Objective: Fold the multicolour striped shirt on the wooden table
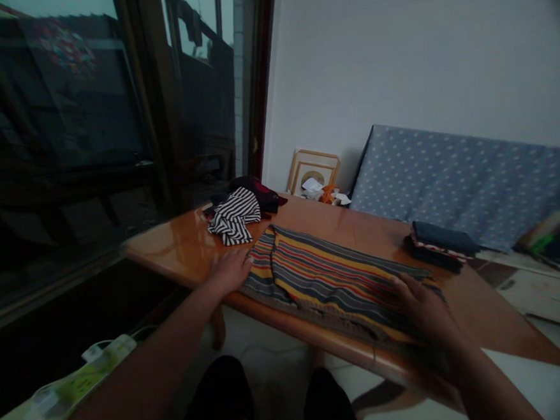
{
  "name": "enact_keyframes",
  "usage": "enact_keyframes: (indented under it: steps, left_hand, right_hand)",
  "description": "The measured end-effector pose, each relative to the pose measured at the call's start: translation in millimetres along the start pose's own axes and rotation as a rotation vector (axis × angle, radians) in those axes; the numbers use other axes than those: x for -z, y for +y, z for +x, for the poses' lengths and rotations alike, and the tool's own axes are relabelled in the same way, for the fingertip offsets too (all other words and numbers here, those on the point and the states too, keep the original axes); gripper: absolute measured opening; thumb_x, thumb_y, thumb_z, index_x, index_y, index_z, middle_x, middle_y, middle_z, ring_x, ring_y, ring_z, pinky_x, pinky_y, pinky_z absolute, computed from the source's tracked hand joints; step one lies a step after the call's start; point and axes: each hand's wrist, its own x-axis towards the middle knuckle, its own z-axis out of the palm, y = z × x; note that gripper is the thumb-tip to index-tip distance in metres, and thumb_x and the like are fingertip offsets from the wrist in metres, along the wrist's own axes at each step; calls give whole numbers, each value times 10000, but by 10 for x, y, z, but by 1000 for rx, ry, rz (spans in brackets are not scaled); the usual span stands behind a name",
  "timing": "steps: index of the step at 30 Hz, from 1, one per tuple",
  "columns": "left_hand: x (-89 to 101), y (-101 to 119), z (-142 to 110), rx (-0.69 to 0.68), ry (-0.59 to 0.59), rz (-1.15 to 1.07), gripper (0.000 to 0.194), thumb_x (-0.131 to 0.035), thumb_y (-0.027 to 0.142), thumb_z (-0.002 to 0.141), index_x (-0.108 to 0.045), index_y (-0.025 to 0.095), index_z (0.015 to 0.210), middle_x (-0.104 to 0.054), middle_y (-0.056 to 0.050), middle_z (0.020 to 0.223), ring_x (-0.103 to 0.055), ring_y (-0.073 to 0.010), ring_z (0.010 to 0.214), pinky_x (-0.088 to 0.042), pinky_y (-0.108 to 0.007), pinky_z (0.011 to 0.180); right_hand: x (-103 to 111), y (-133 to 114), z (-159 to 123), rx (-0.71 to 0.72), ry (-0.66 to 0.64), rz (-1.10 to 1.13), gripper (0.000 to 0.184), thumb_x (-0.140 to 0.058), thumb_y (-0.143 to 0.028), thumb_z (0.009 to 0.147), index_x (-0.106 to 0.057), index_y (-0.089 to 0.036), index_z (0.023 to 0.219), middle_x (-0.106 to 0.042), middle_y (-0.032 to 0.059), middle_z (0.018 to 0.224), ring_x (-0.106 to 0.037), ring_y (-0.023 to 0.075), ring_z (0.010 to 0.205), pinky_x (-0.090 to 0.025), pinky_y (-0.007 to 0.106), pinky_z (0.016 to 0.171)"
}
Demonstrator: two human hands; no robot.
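Observation:
A striped garment (pixel 327 270) in grey, yellow, red and black lies spread along the front of the wooden table (pixel 304 211), with some wrinkles along its near side. At its left end rests my left hand (pixel 231 269), fingers stretched out and touching the cloth's edge. My right hand (pixel 419 301) lies on the right end of the garment, its fingers extended over the fabric. Neither hand visibly grips the cloth. The garment's near right corner is partly hidden by my right hand and forearm.
A black-and-white striped cloth (pixel 236 216) lies by a dark clothing heap (pixel 264 195) at the back left. Folded clothes (pixel 443 243) are stacked at the right. A power strip (pixel 88 380) sits lower left; a dotted blue cover (pixel 430 167) stands behind.

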Motion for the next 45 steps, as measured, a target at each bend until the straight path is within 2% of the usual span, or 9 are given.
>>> enact_keyframes:
  steps: [4,9,11,16,21,26,30,36,45]
  left_hand:
    - [-39,-49,-208,14,-74,62,593,-291,568,1001,-445,293,1504,-367,-96,1620,-252,-380,1503,-89,-720,1150]
    - [44,-78,-192,45,-31,101,552,-358,523,981,-516,282,1452,-388,-104,1608,-248,-406,1500,-85,-743,1140]
    - [89,-17,-223,-33,48,79,529,-426,462,957,-539,241,1425,-444,-126,1567,-333,-389,1458,-162,-691,1161]
    - [104,363,-424,-377,168,-159,451,-483,248,885,-598,187,1317,-608,-105,1377,-531,-255,1285,-396,-415,1121]
    - [-54,767,-581,-591,149,-250,482,-507,142,803,-617,224,1265,-623,-67,1362,-515,-243,1310,-372,-418,1135]
    - [-167,963,-609,-605,136,-222,485,-539,128,780,-631,261,1238,-650,-46,1331,-525,-251,1295,-363,-442,1088]
    - [-167,1046,-594,-626,141,-208,405,-556,158,819,-658,295,1187,-699,-28,1235,-570,-247,1212,-362,-439,1032]
    - [-123,1133,-525,-578,133,-252,234,-519,231,917,-702,290,1050,-745,-9,1105,-629,-222,1081,-387,-397,965]
    - [-39,1119,-529,-599,116,-306,233,-515,255,931,-703,289,1064,-745,-2,1134,-632,-210,1099,-399,-384,997]
  right_hand:
    - [9,-33,-354,-25,62,113,683,-423,-666,932,-613,-189,1382,-640,133,1359,-565,303,1303,-408,460,1118]
    - [36,129,-610,-74,163,137,615,-467,-626,919,-667,-190,1303,-692,131,1269,-617,285,1222,-447,438,1068]
    - [77,194,-715,-111,249,128,586,-486,-607,910,-683,-195,1276,-706,128,1239,-641,284,1173,-465,434,1038]
    - [172,176,-989,-179,365,68,506,-497,-553,902,-693,-231,1240,-737,98,1160,-683,289,1057,-509,429,928]
    - [144,32,-1090,-27,359,2,459,-531,-484,877,-699,-196,1193,-717,110,1177,-661,279,1061,-508,420,937]
    - [38,-130,-1096,252,246,-74,396,-545,-297,849,-674,-197,1210,-696,89,1212,-598,263,1151,-454,429,1031]
    - [-61,-277,-1080,364,169,-160,409,-575,-206,813,-673,-227,1210,-682,62,1256,-550,264,1217,-410,432,1067]
    - [-72,-426,-978,373,178,-154,194,-581,-258,904,-733,-279,1024,-733,24,1093,-591,241,1101,-404,412,1013]
    - [73,-426,-1005,325,171,-125,269,-540,-352,942,-745,-261,1089,-724,60,1166,-558,274,1206,-354,462,1074]
